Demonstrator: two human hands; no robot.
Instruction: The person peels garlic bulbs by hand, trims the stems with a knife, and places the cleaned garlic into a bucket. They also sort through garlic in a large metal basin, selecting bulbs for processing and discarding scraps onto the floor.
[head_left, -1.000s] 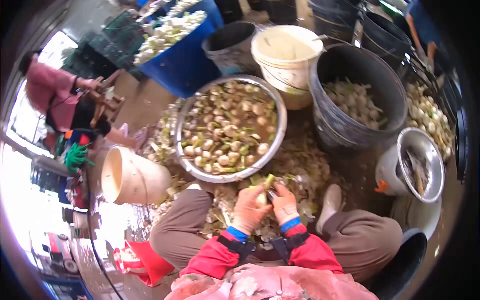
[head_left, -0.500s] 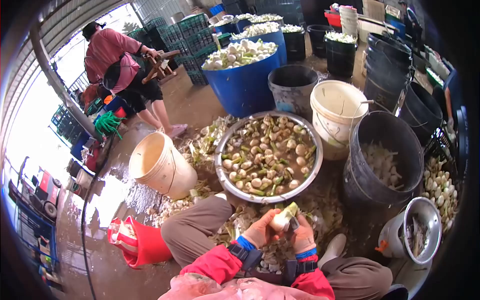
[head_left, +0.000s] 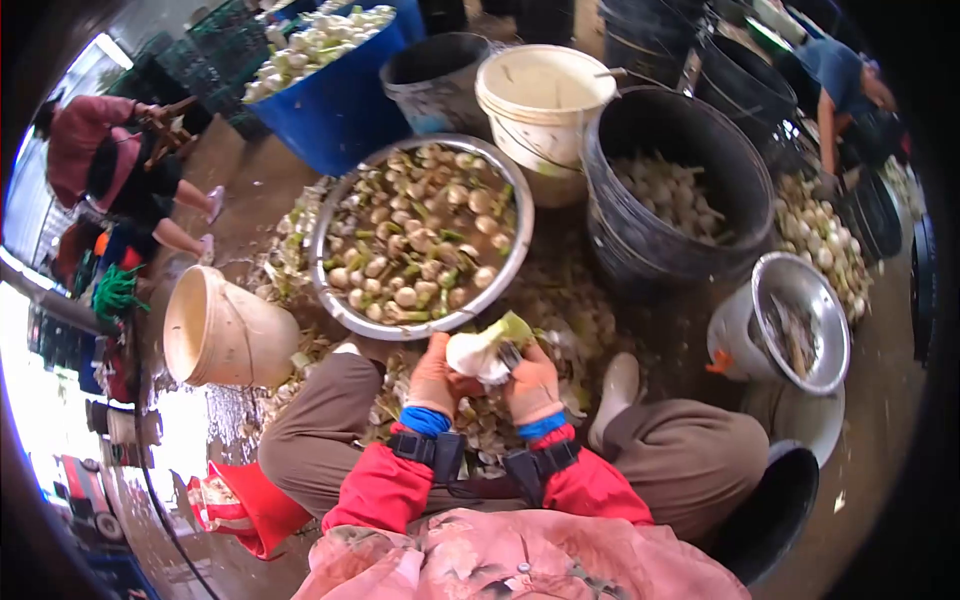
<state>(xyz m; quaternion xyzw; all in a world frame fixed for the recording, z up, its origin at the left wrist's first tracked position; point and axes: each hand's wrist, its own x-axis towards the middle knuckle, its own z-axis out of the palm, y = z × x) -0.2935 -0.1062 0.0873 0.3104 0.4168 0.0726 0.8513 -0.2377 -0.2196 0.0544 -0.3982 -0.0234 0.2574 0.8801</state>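
Observation:
A white garlic bulb [head_left: 468, 353] with a short green stem is in my left hand [head_left: 438, 380], fingers closed round its lower left side. My right hand [head_left: 533, 388] is closed on a small knife [head_left: 510, 355]; its short dark metal part shows against the bulb, and the handle is hidden in the fingers. Both hands are just in front of a wide metal basin [head_left: 322, 262] of garlic bulbs in brownish water. Peelings [head_left: 395, 385] lie on the ground below.
A black bucket [head_left: 610, 235] holding pale bulbs stands right of the basin, beside a cream bucket [head_left: 535, 125]. Another cream bucket [head_left: 245, 335] tilts at left, near a red bag [head_left: 265, 505]. A metal pot [head_left: 735, 335] stands at right. Two people [head_left: 90, 160] [head_left: 840, 85] are nearby.
My view has tilted down and turned right, so the basin appears farther left. The bulb has turned in my hands and shows more white. A co-worker at right has come more into view.

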